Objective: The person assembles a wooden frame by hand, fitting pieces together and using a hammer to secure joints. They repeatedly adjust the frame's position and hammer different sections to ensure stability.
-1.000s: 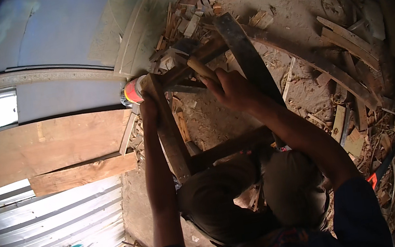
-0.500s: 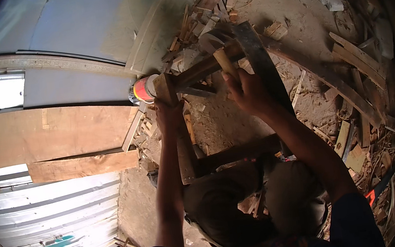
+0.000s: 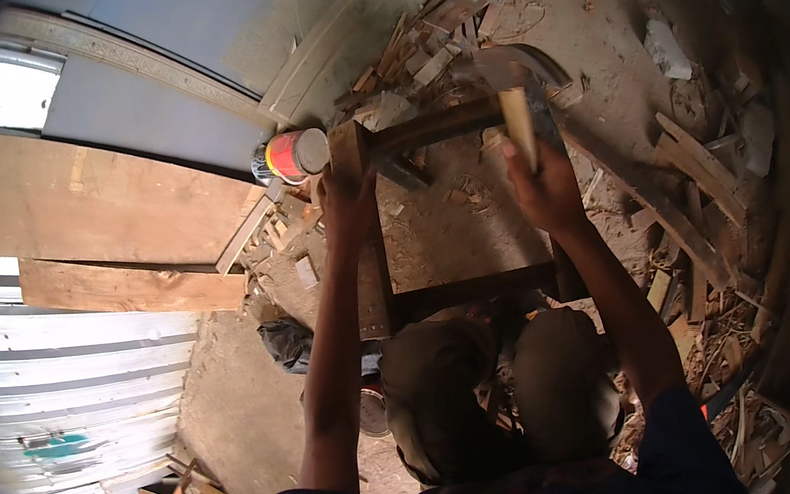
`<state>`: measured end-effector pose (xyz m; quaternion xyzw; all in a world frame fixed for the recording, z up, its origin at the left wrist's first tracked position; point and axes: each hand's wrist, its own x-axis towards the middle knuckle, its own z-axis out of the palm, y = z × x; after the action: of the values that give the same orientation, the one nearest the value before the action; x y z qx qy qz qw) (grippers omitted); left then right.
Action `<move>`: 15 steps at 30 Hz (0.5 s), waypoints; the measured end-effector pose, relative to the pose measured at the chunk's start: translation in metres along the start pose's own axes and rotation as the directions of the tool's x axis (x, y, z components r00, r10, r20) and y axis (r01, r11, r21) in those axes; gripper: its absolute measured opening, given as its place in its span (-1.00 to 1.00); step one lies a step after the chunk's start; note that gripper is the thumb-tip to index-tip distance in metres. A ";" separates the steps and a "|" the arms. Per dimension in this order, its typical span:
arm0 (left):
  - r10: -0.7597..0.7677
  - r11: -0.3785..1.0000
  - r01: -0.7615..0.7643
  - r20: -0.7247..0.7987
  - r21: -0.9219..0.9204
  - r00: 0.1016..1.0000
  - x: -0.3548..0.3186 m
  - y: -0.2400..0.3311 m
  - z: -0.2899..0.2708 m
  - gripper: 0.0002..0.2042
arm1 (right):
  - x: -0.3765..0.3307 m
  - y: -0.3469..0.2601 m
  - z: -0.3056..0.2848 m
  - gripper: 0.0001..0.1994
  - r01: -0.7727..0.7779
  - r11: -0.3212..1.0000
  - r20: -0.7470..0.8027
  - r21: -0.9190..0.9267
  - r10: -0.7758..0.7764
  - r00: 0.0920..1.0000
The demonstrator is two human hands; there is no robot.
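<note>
Moved: both arms now reach straighter up the wooden frame (image 3: 466, 287); the hammer handle stands more upright.
Left hand (image 3: 347, 205): fingers clenched round one frame post, one red-banded tin can (image 3: 293, 156) just beyond them.
Right hand (image 3: 544, 188): fingers wrapped on one pale hammer handle (image 3: 519, 126).
Frame: one, four dark bars, lying on the floor past two knees.
Floor: wood offcuts (image 3: 698, 174) right of the fingers, uncountable.

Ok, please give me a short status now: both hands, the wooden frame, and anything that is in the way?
Left hand grips frame's left post. Right hand shut on hammer handle, head up by the top rail. Wooden frame upright between the knees. Red can beside left post; wood scraps all around.
</note>
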<state>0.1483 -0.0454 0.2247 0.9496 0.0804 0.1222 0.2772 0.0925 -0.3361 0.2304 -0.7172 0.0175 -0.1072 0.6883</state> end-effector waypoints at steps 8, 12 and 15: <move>-0.179 0.975 0.171 0.044 0.145 0.983 -0.101 -0.039 -0.050 -0.20 | 0.032 -0.018 -0.048 -0.64 0.146 0.754 -0.113 -0.641 -0.280 0.953; -0.377 0.926 0.372 0.134 0.057 0.917 -0.127 -0.016 -0.043 -0.24 | 0.078 0.016 -0.030 -0.65 0.177 0.623 -0.041 -0.762 -0.319 0.947; -0.400 0.915 0.387 0.132 0.114 0.907 -0.133 -0.022 -0.048 -0.28 | 0.121 0.026 -0.015 -0.61 0.162 0.493 0.039 -0.855 -0.251 0.967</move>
<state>0.0061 -0.0322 0.2275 0.9313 0.2542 -0.0127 0.2605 0.2112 -0.3732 0.2210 -0.9527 0.0129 -0.1986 0.2295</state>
